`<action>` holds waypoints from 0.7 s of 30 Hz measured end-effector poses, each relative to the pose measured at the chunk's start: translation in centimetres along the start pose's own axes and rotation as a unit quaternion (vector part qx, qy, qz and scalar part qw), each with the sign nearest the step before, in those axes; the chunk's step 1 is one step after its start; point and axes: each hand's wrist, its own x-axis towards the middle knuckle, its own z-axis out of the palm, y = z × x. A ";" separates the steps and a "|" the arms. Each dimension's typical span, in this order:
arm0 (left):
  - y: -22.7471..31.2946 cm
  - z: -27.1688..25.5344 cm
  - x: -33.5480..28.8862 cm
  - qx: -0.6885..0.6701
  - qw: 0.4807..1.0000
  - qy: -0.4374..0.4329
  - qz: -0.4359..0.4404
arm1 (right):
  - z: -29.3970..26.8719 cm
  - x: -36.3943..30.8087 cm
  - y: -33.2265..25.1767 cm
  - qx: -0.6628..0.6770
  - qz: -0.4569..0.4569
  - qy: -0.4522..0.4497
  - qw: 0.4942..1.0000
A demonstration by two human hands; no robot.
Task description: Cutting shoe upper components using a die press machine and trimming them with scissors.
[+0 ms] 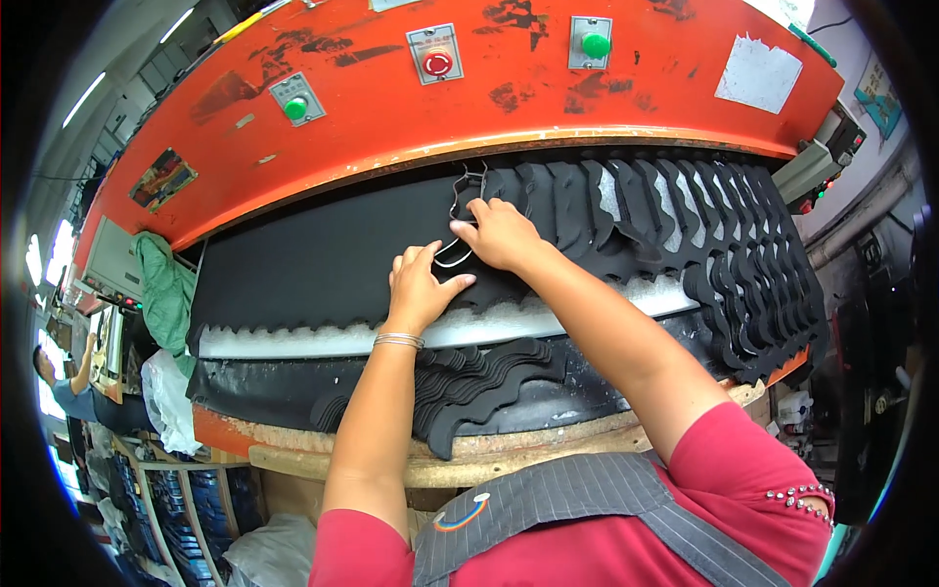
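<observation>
A narrow metal cutting die [452, 257] with a wavy outline stands on a black foam sheet [313, 245], towards the right end of its uncut part. My right hand [497, 235] grips the die around its middle, fingers bent over its edge. At the near end of the die is my left hand [421, 292], its fingertips against the metal and its thumb stretched towards the right. Both hands hide part of the die. To its right, wavy cut foam strips [626, 201] lie in rows, with pale gaps showing between them.
An orange press beam [362, 98] spans the far side, bearing green buttons [595, 45] and a red button [437, 65]. Stacked wavy foam pieces [460, 386] lie on the near ledge. Green cloth [161, 289] hangs at the left; another person [73, 377] is beyond it.
</observation>
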 end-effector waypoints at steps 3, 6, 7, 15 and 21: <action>0.3 1.7 2.1 -0.003 1.000 -0.002 -0.030 | 0.5 -0.6 5.8 0.009 -0.203 0.037 0.978; -0.2 2.1 3.8 -0.030 0.999 -0.023 -0.005 | 0.8 -0.2 6.8 0.021 -0.188 0.055 0.980; 0.0 2.1 4.5 -0.036 0.998 -0.045 -0.016 | 0.8 0.1 7.0 0.026 -0.179 0.054 0.982; 0.1 3.3 6.1 -0.029 0.999 -0.033 -0.003 | 0.7 2.3 8.1 0.028 -0.176 0.085 0.980; -0.9 3.5 6.5 -0.036 0.999 -0.032 0.008 | 1.0 2.7 8.0 0.020 -0.162 0.076 0.984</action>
